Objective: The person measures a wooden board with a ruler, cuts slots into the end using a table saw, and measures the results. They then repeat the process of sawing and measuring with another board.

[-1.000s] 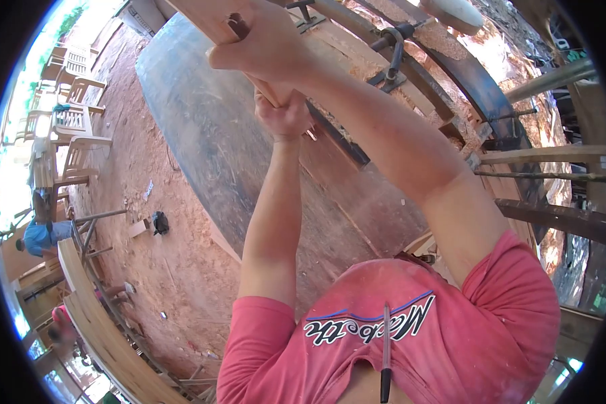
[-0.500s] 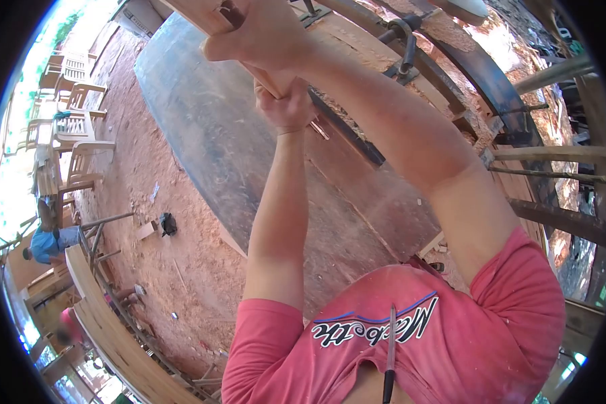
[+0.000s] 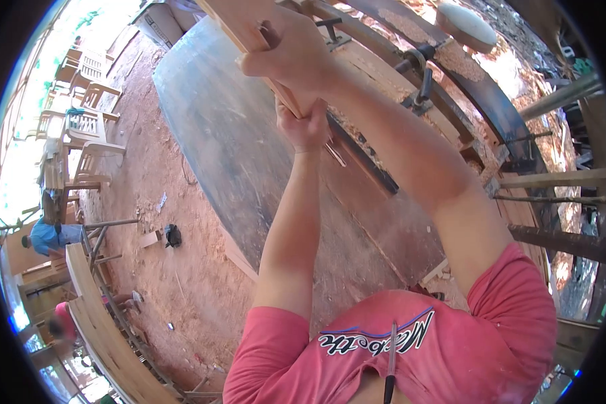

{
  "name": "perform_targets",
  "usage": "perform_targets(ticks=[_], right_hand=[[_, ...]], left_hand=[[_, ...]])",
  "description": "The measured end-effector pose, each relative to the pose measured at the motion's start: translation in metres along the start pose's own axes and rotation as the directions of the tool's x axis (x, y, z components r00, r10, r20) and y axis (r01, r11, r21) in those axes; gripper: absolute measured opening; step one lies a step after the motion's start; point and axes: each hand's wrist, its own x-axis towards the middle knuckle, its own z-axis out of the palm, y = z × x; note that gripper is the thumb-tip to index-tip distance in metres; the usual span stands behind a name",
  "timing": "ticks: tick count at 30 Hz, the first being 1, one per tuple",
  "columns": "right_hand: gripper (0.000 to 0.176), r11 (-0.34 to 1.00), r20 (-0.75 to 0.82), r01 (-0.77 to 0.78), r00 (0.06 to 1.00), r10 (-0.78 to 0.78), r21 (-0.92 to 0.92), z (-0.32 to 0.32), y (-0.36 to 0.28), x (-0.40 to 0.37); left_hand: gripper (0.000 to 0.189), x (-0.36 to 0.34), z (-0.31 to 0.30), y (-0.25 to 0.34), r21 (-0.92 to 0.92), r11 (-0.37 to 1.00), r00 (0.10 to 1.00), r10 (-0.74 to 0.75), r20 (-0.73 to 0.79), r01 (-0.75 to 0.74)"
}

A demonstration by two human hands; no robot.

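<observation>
A long piece of pale wood (image 3: 239,23) with a dark hole near my fingers runs off the top edge of the view. My right hand (image 3: 293,57) is wrapped round it beside the hole. Closer to me, my left hand (image 3: 303,128) grips the same piece at its lower end, its fingers closed. Both hands are over a broad dark worktop (image 3: 229,128). Just right of my left hand lie a thin shiny metal piece (image 3: 336,154) and a long dark bar (image 3: 370,161).
Clamps (image 3: 422,77) and curved beams with shavings stand at the right. Wooden chairs (image 3: 87,128) line the far left. A person in blue (image 3: 46,236) and another in red are near a long plank (image 3: 104,330) at lower left. A black bag (image 3: 173,235) lies on the ground.
The view has shifted, so the surroundings appear a little lower and mostly further right. Both hands still hold the wood, which also appears lower and further right.
</observation>
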Motion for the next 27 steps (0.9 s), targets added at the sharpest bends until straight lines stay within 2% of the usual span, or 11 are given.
perform_targets(ticks=[2, 4, 7, 10, 12, 20, 23, 25, 27], right_hand=[[0.045, 1.0, 0.006, 0.006, 1.0, -0.006, 0.017, 0.002, 0.001, 0.002], [0.046, 0.999, 0.011, 0.004, 1.0, -0.004, 0.034, 0.003, 0.002, 0.003], [0.044, 0.999, 0.004, -0.009, 1.0, 0.008, 0.037, 0.005, 0.005, 0.007], [0.041, 0.99, 0.038, -0.064, 0.997, 0.06, 0.127, 0.012, 0.011, 0.011], [0.039, 0.978, -0.018, -0.062, 0.998, 0.067, 0.2, 0.017, 0.015, 0.016], [0.039, 0.983, -0.007, -0.064, 0.998, 0.066, 0.173, 0.03, 0.026, 0.033], [0.038, 0.985, -0.019, -0.049, 0.998, 0.053, 0.163, 0.034, 0.032, 0.038], [0.037, 0.987, -0.031, -0.044, 0.998, 0.049, 0.153, 0.039, 0.037, 0.043], [0.039, 0.99, -0.068, -0.004, 0.998, 0.013, 0.142, 0.044, 0.041, 0.048]], left_hand=[[0.056, 0.004, 0.0, 0.001, 0.049, 0.998, 0.999, 0.045, -0.003, -0.045], [0.056, 0.006, 0.001, 0.0, -0.024, 1.0, 1.0, -0.006, 0.017, 0.006], [0.056, 0.011, -0.001, -0.007, 0.0, 1.0, 0.999, -0.03, 0.035, 0.03], [0.055, 0.016, 0.002, -0.014, -0.033, 0.999, 0.999, -0.036, 0.021, 0.036], [0.055, 0.02, 0.002, -0.015, -0.028, 0.999, 0.999, -0.031, 0.012, 0.031], [0.056, 0.038, 0.003, -0.033, -0.002, 1.0, 1.0, 0.004, -0.014, -0.004], [0.054, 0.044, 0.005, -0.038, -0.032, 0.999, 0.999, 0.014, -0.029, -0.015], [0.052, 0.049, 0.006, -0.042, -0.145, 0.989, 0.999, -0.012, -0.041, 0.006], [0.051, 0.056, 0.007, -0.047, -0.136, 0.991, 0.999, -0.011, -0.045, 0.005]])
